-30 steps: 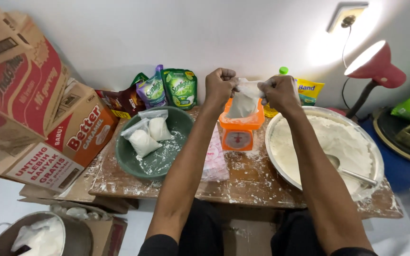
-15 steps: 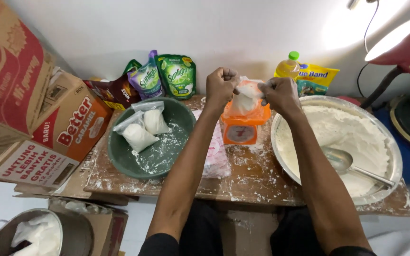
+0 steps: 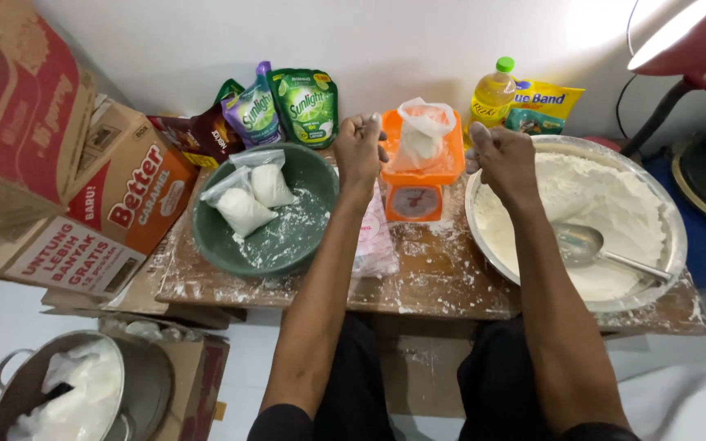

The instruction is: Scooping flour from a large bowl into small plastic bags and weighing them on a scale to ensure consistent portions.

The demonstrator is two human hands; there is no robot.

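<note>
- My left hand (image 3: 359, 143) and right hand (image 3: 500, 155), both fisted on nothing, flank the flour bag (image 3: 422, 135) standing open on the orange scale (image 3: 418, 175).
- Risk: a knuckle's nudge could topple it, spilling flour over the desk (image 3: 426, 282).
- Behind: green pouch (image 3: 306, 94), purple pouch (image 3: 248, 110), yellow packet (image 3: 542, 102); red-lettered cartons (image 3: 124, 192) left.

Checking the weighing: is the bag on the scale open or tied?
Open: the bag stands on the scale, its mouth spread wide, untied.

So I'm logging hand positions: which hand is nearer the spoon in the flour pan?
Right. The right hand hangs at the pan's left rim, up-left of the spoon; the left hand is beyond the orange scale.
</note>
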